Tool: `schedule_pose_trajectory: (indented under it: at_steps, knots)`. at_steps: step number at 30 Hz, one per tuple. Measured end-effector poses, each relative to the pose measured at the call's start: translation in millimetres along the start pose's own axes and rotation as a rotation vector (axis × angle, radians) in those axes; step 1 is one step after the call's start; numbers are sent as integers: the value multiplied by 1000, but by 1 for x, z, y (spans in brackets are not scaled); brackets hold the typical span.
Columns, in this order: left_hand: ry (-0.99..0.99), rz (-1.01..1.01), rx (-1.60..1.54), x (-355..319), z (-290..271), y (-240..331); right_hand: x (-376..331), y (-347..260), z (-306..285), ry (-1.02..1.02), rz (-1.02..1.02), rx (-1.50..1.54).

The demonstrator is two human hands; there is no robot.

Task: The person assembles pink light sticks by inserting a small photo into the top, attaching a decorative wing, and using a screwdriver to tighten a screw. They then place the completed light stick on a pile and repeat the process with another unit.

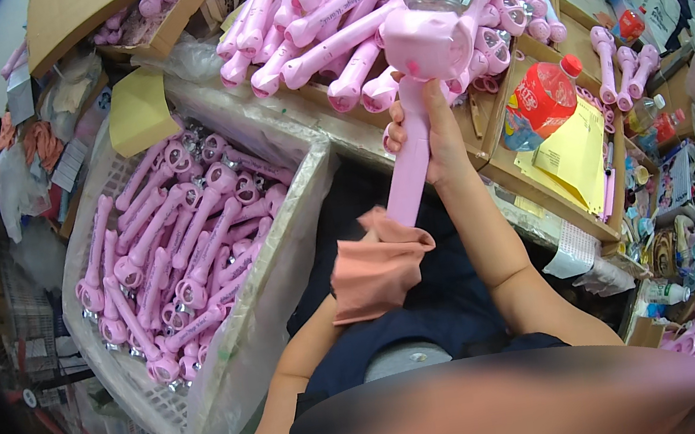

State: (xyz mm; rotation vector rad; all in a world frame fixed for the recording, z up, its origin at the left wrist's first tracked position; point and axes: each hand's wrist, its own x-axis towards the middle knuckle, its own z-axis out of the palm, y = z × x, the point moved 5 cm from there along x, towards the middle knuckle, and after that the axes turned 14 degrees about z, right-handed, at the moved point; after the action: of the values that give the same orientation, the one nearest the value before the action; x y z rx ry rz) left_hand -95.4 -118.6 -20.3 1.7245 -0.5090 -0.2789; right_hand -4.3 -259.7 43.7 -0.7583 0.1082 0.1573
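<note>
On the left, heaped wands (183,249) are lying in a crate (251,350), and a card (142,113) is resting at its far corner. Ahead, a pile of wands (338,23) is lying beyond the held wand (410,171), which is slanting between the right hand (440,137) and a cloth (382,272). To the right, a bottle (543,101) is sitting beside papers (576,147) in a tray (564,211).

Centre: right hand (431,130) grips a pink wand (409,180) just below its head, handle slanting down-left. Left hand (371,237), mostly hidden, holds salmon cloth (382,276) against the handle's lower end. Left: plastic-lined bin (249,368) of similar wands (181,231). Upper centre: heaped wands (337,18).
</note>
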Motion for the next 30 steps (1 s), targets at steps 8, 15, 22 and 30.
schedule_pose_trajectory:
  at_steps: [8, 15, 22, 30]
  knots:
    - [243, -451, -1085, -8, 14, 18, 16, 8, 20, -505, 180, 578]
    - [132, -487, -1534, 21, 11, 9, 12, -3, 8, -207, 133, 272]
    - [581, 446, 730, 6, -110, 70, -43, 56, 51, 269, -175, -1500]
    - [709, 304, -77, 17, -124, 123, -59, 88, 37, 343, 107, -1690]
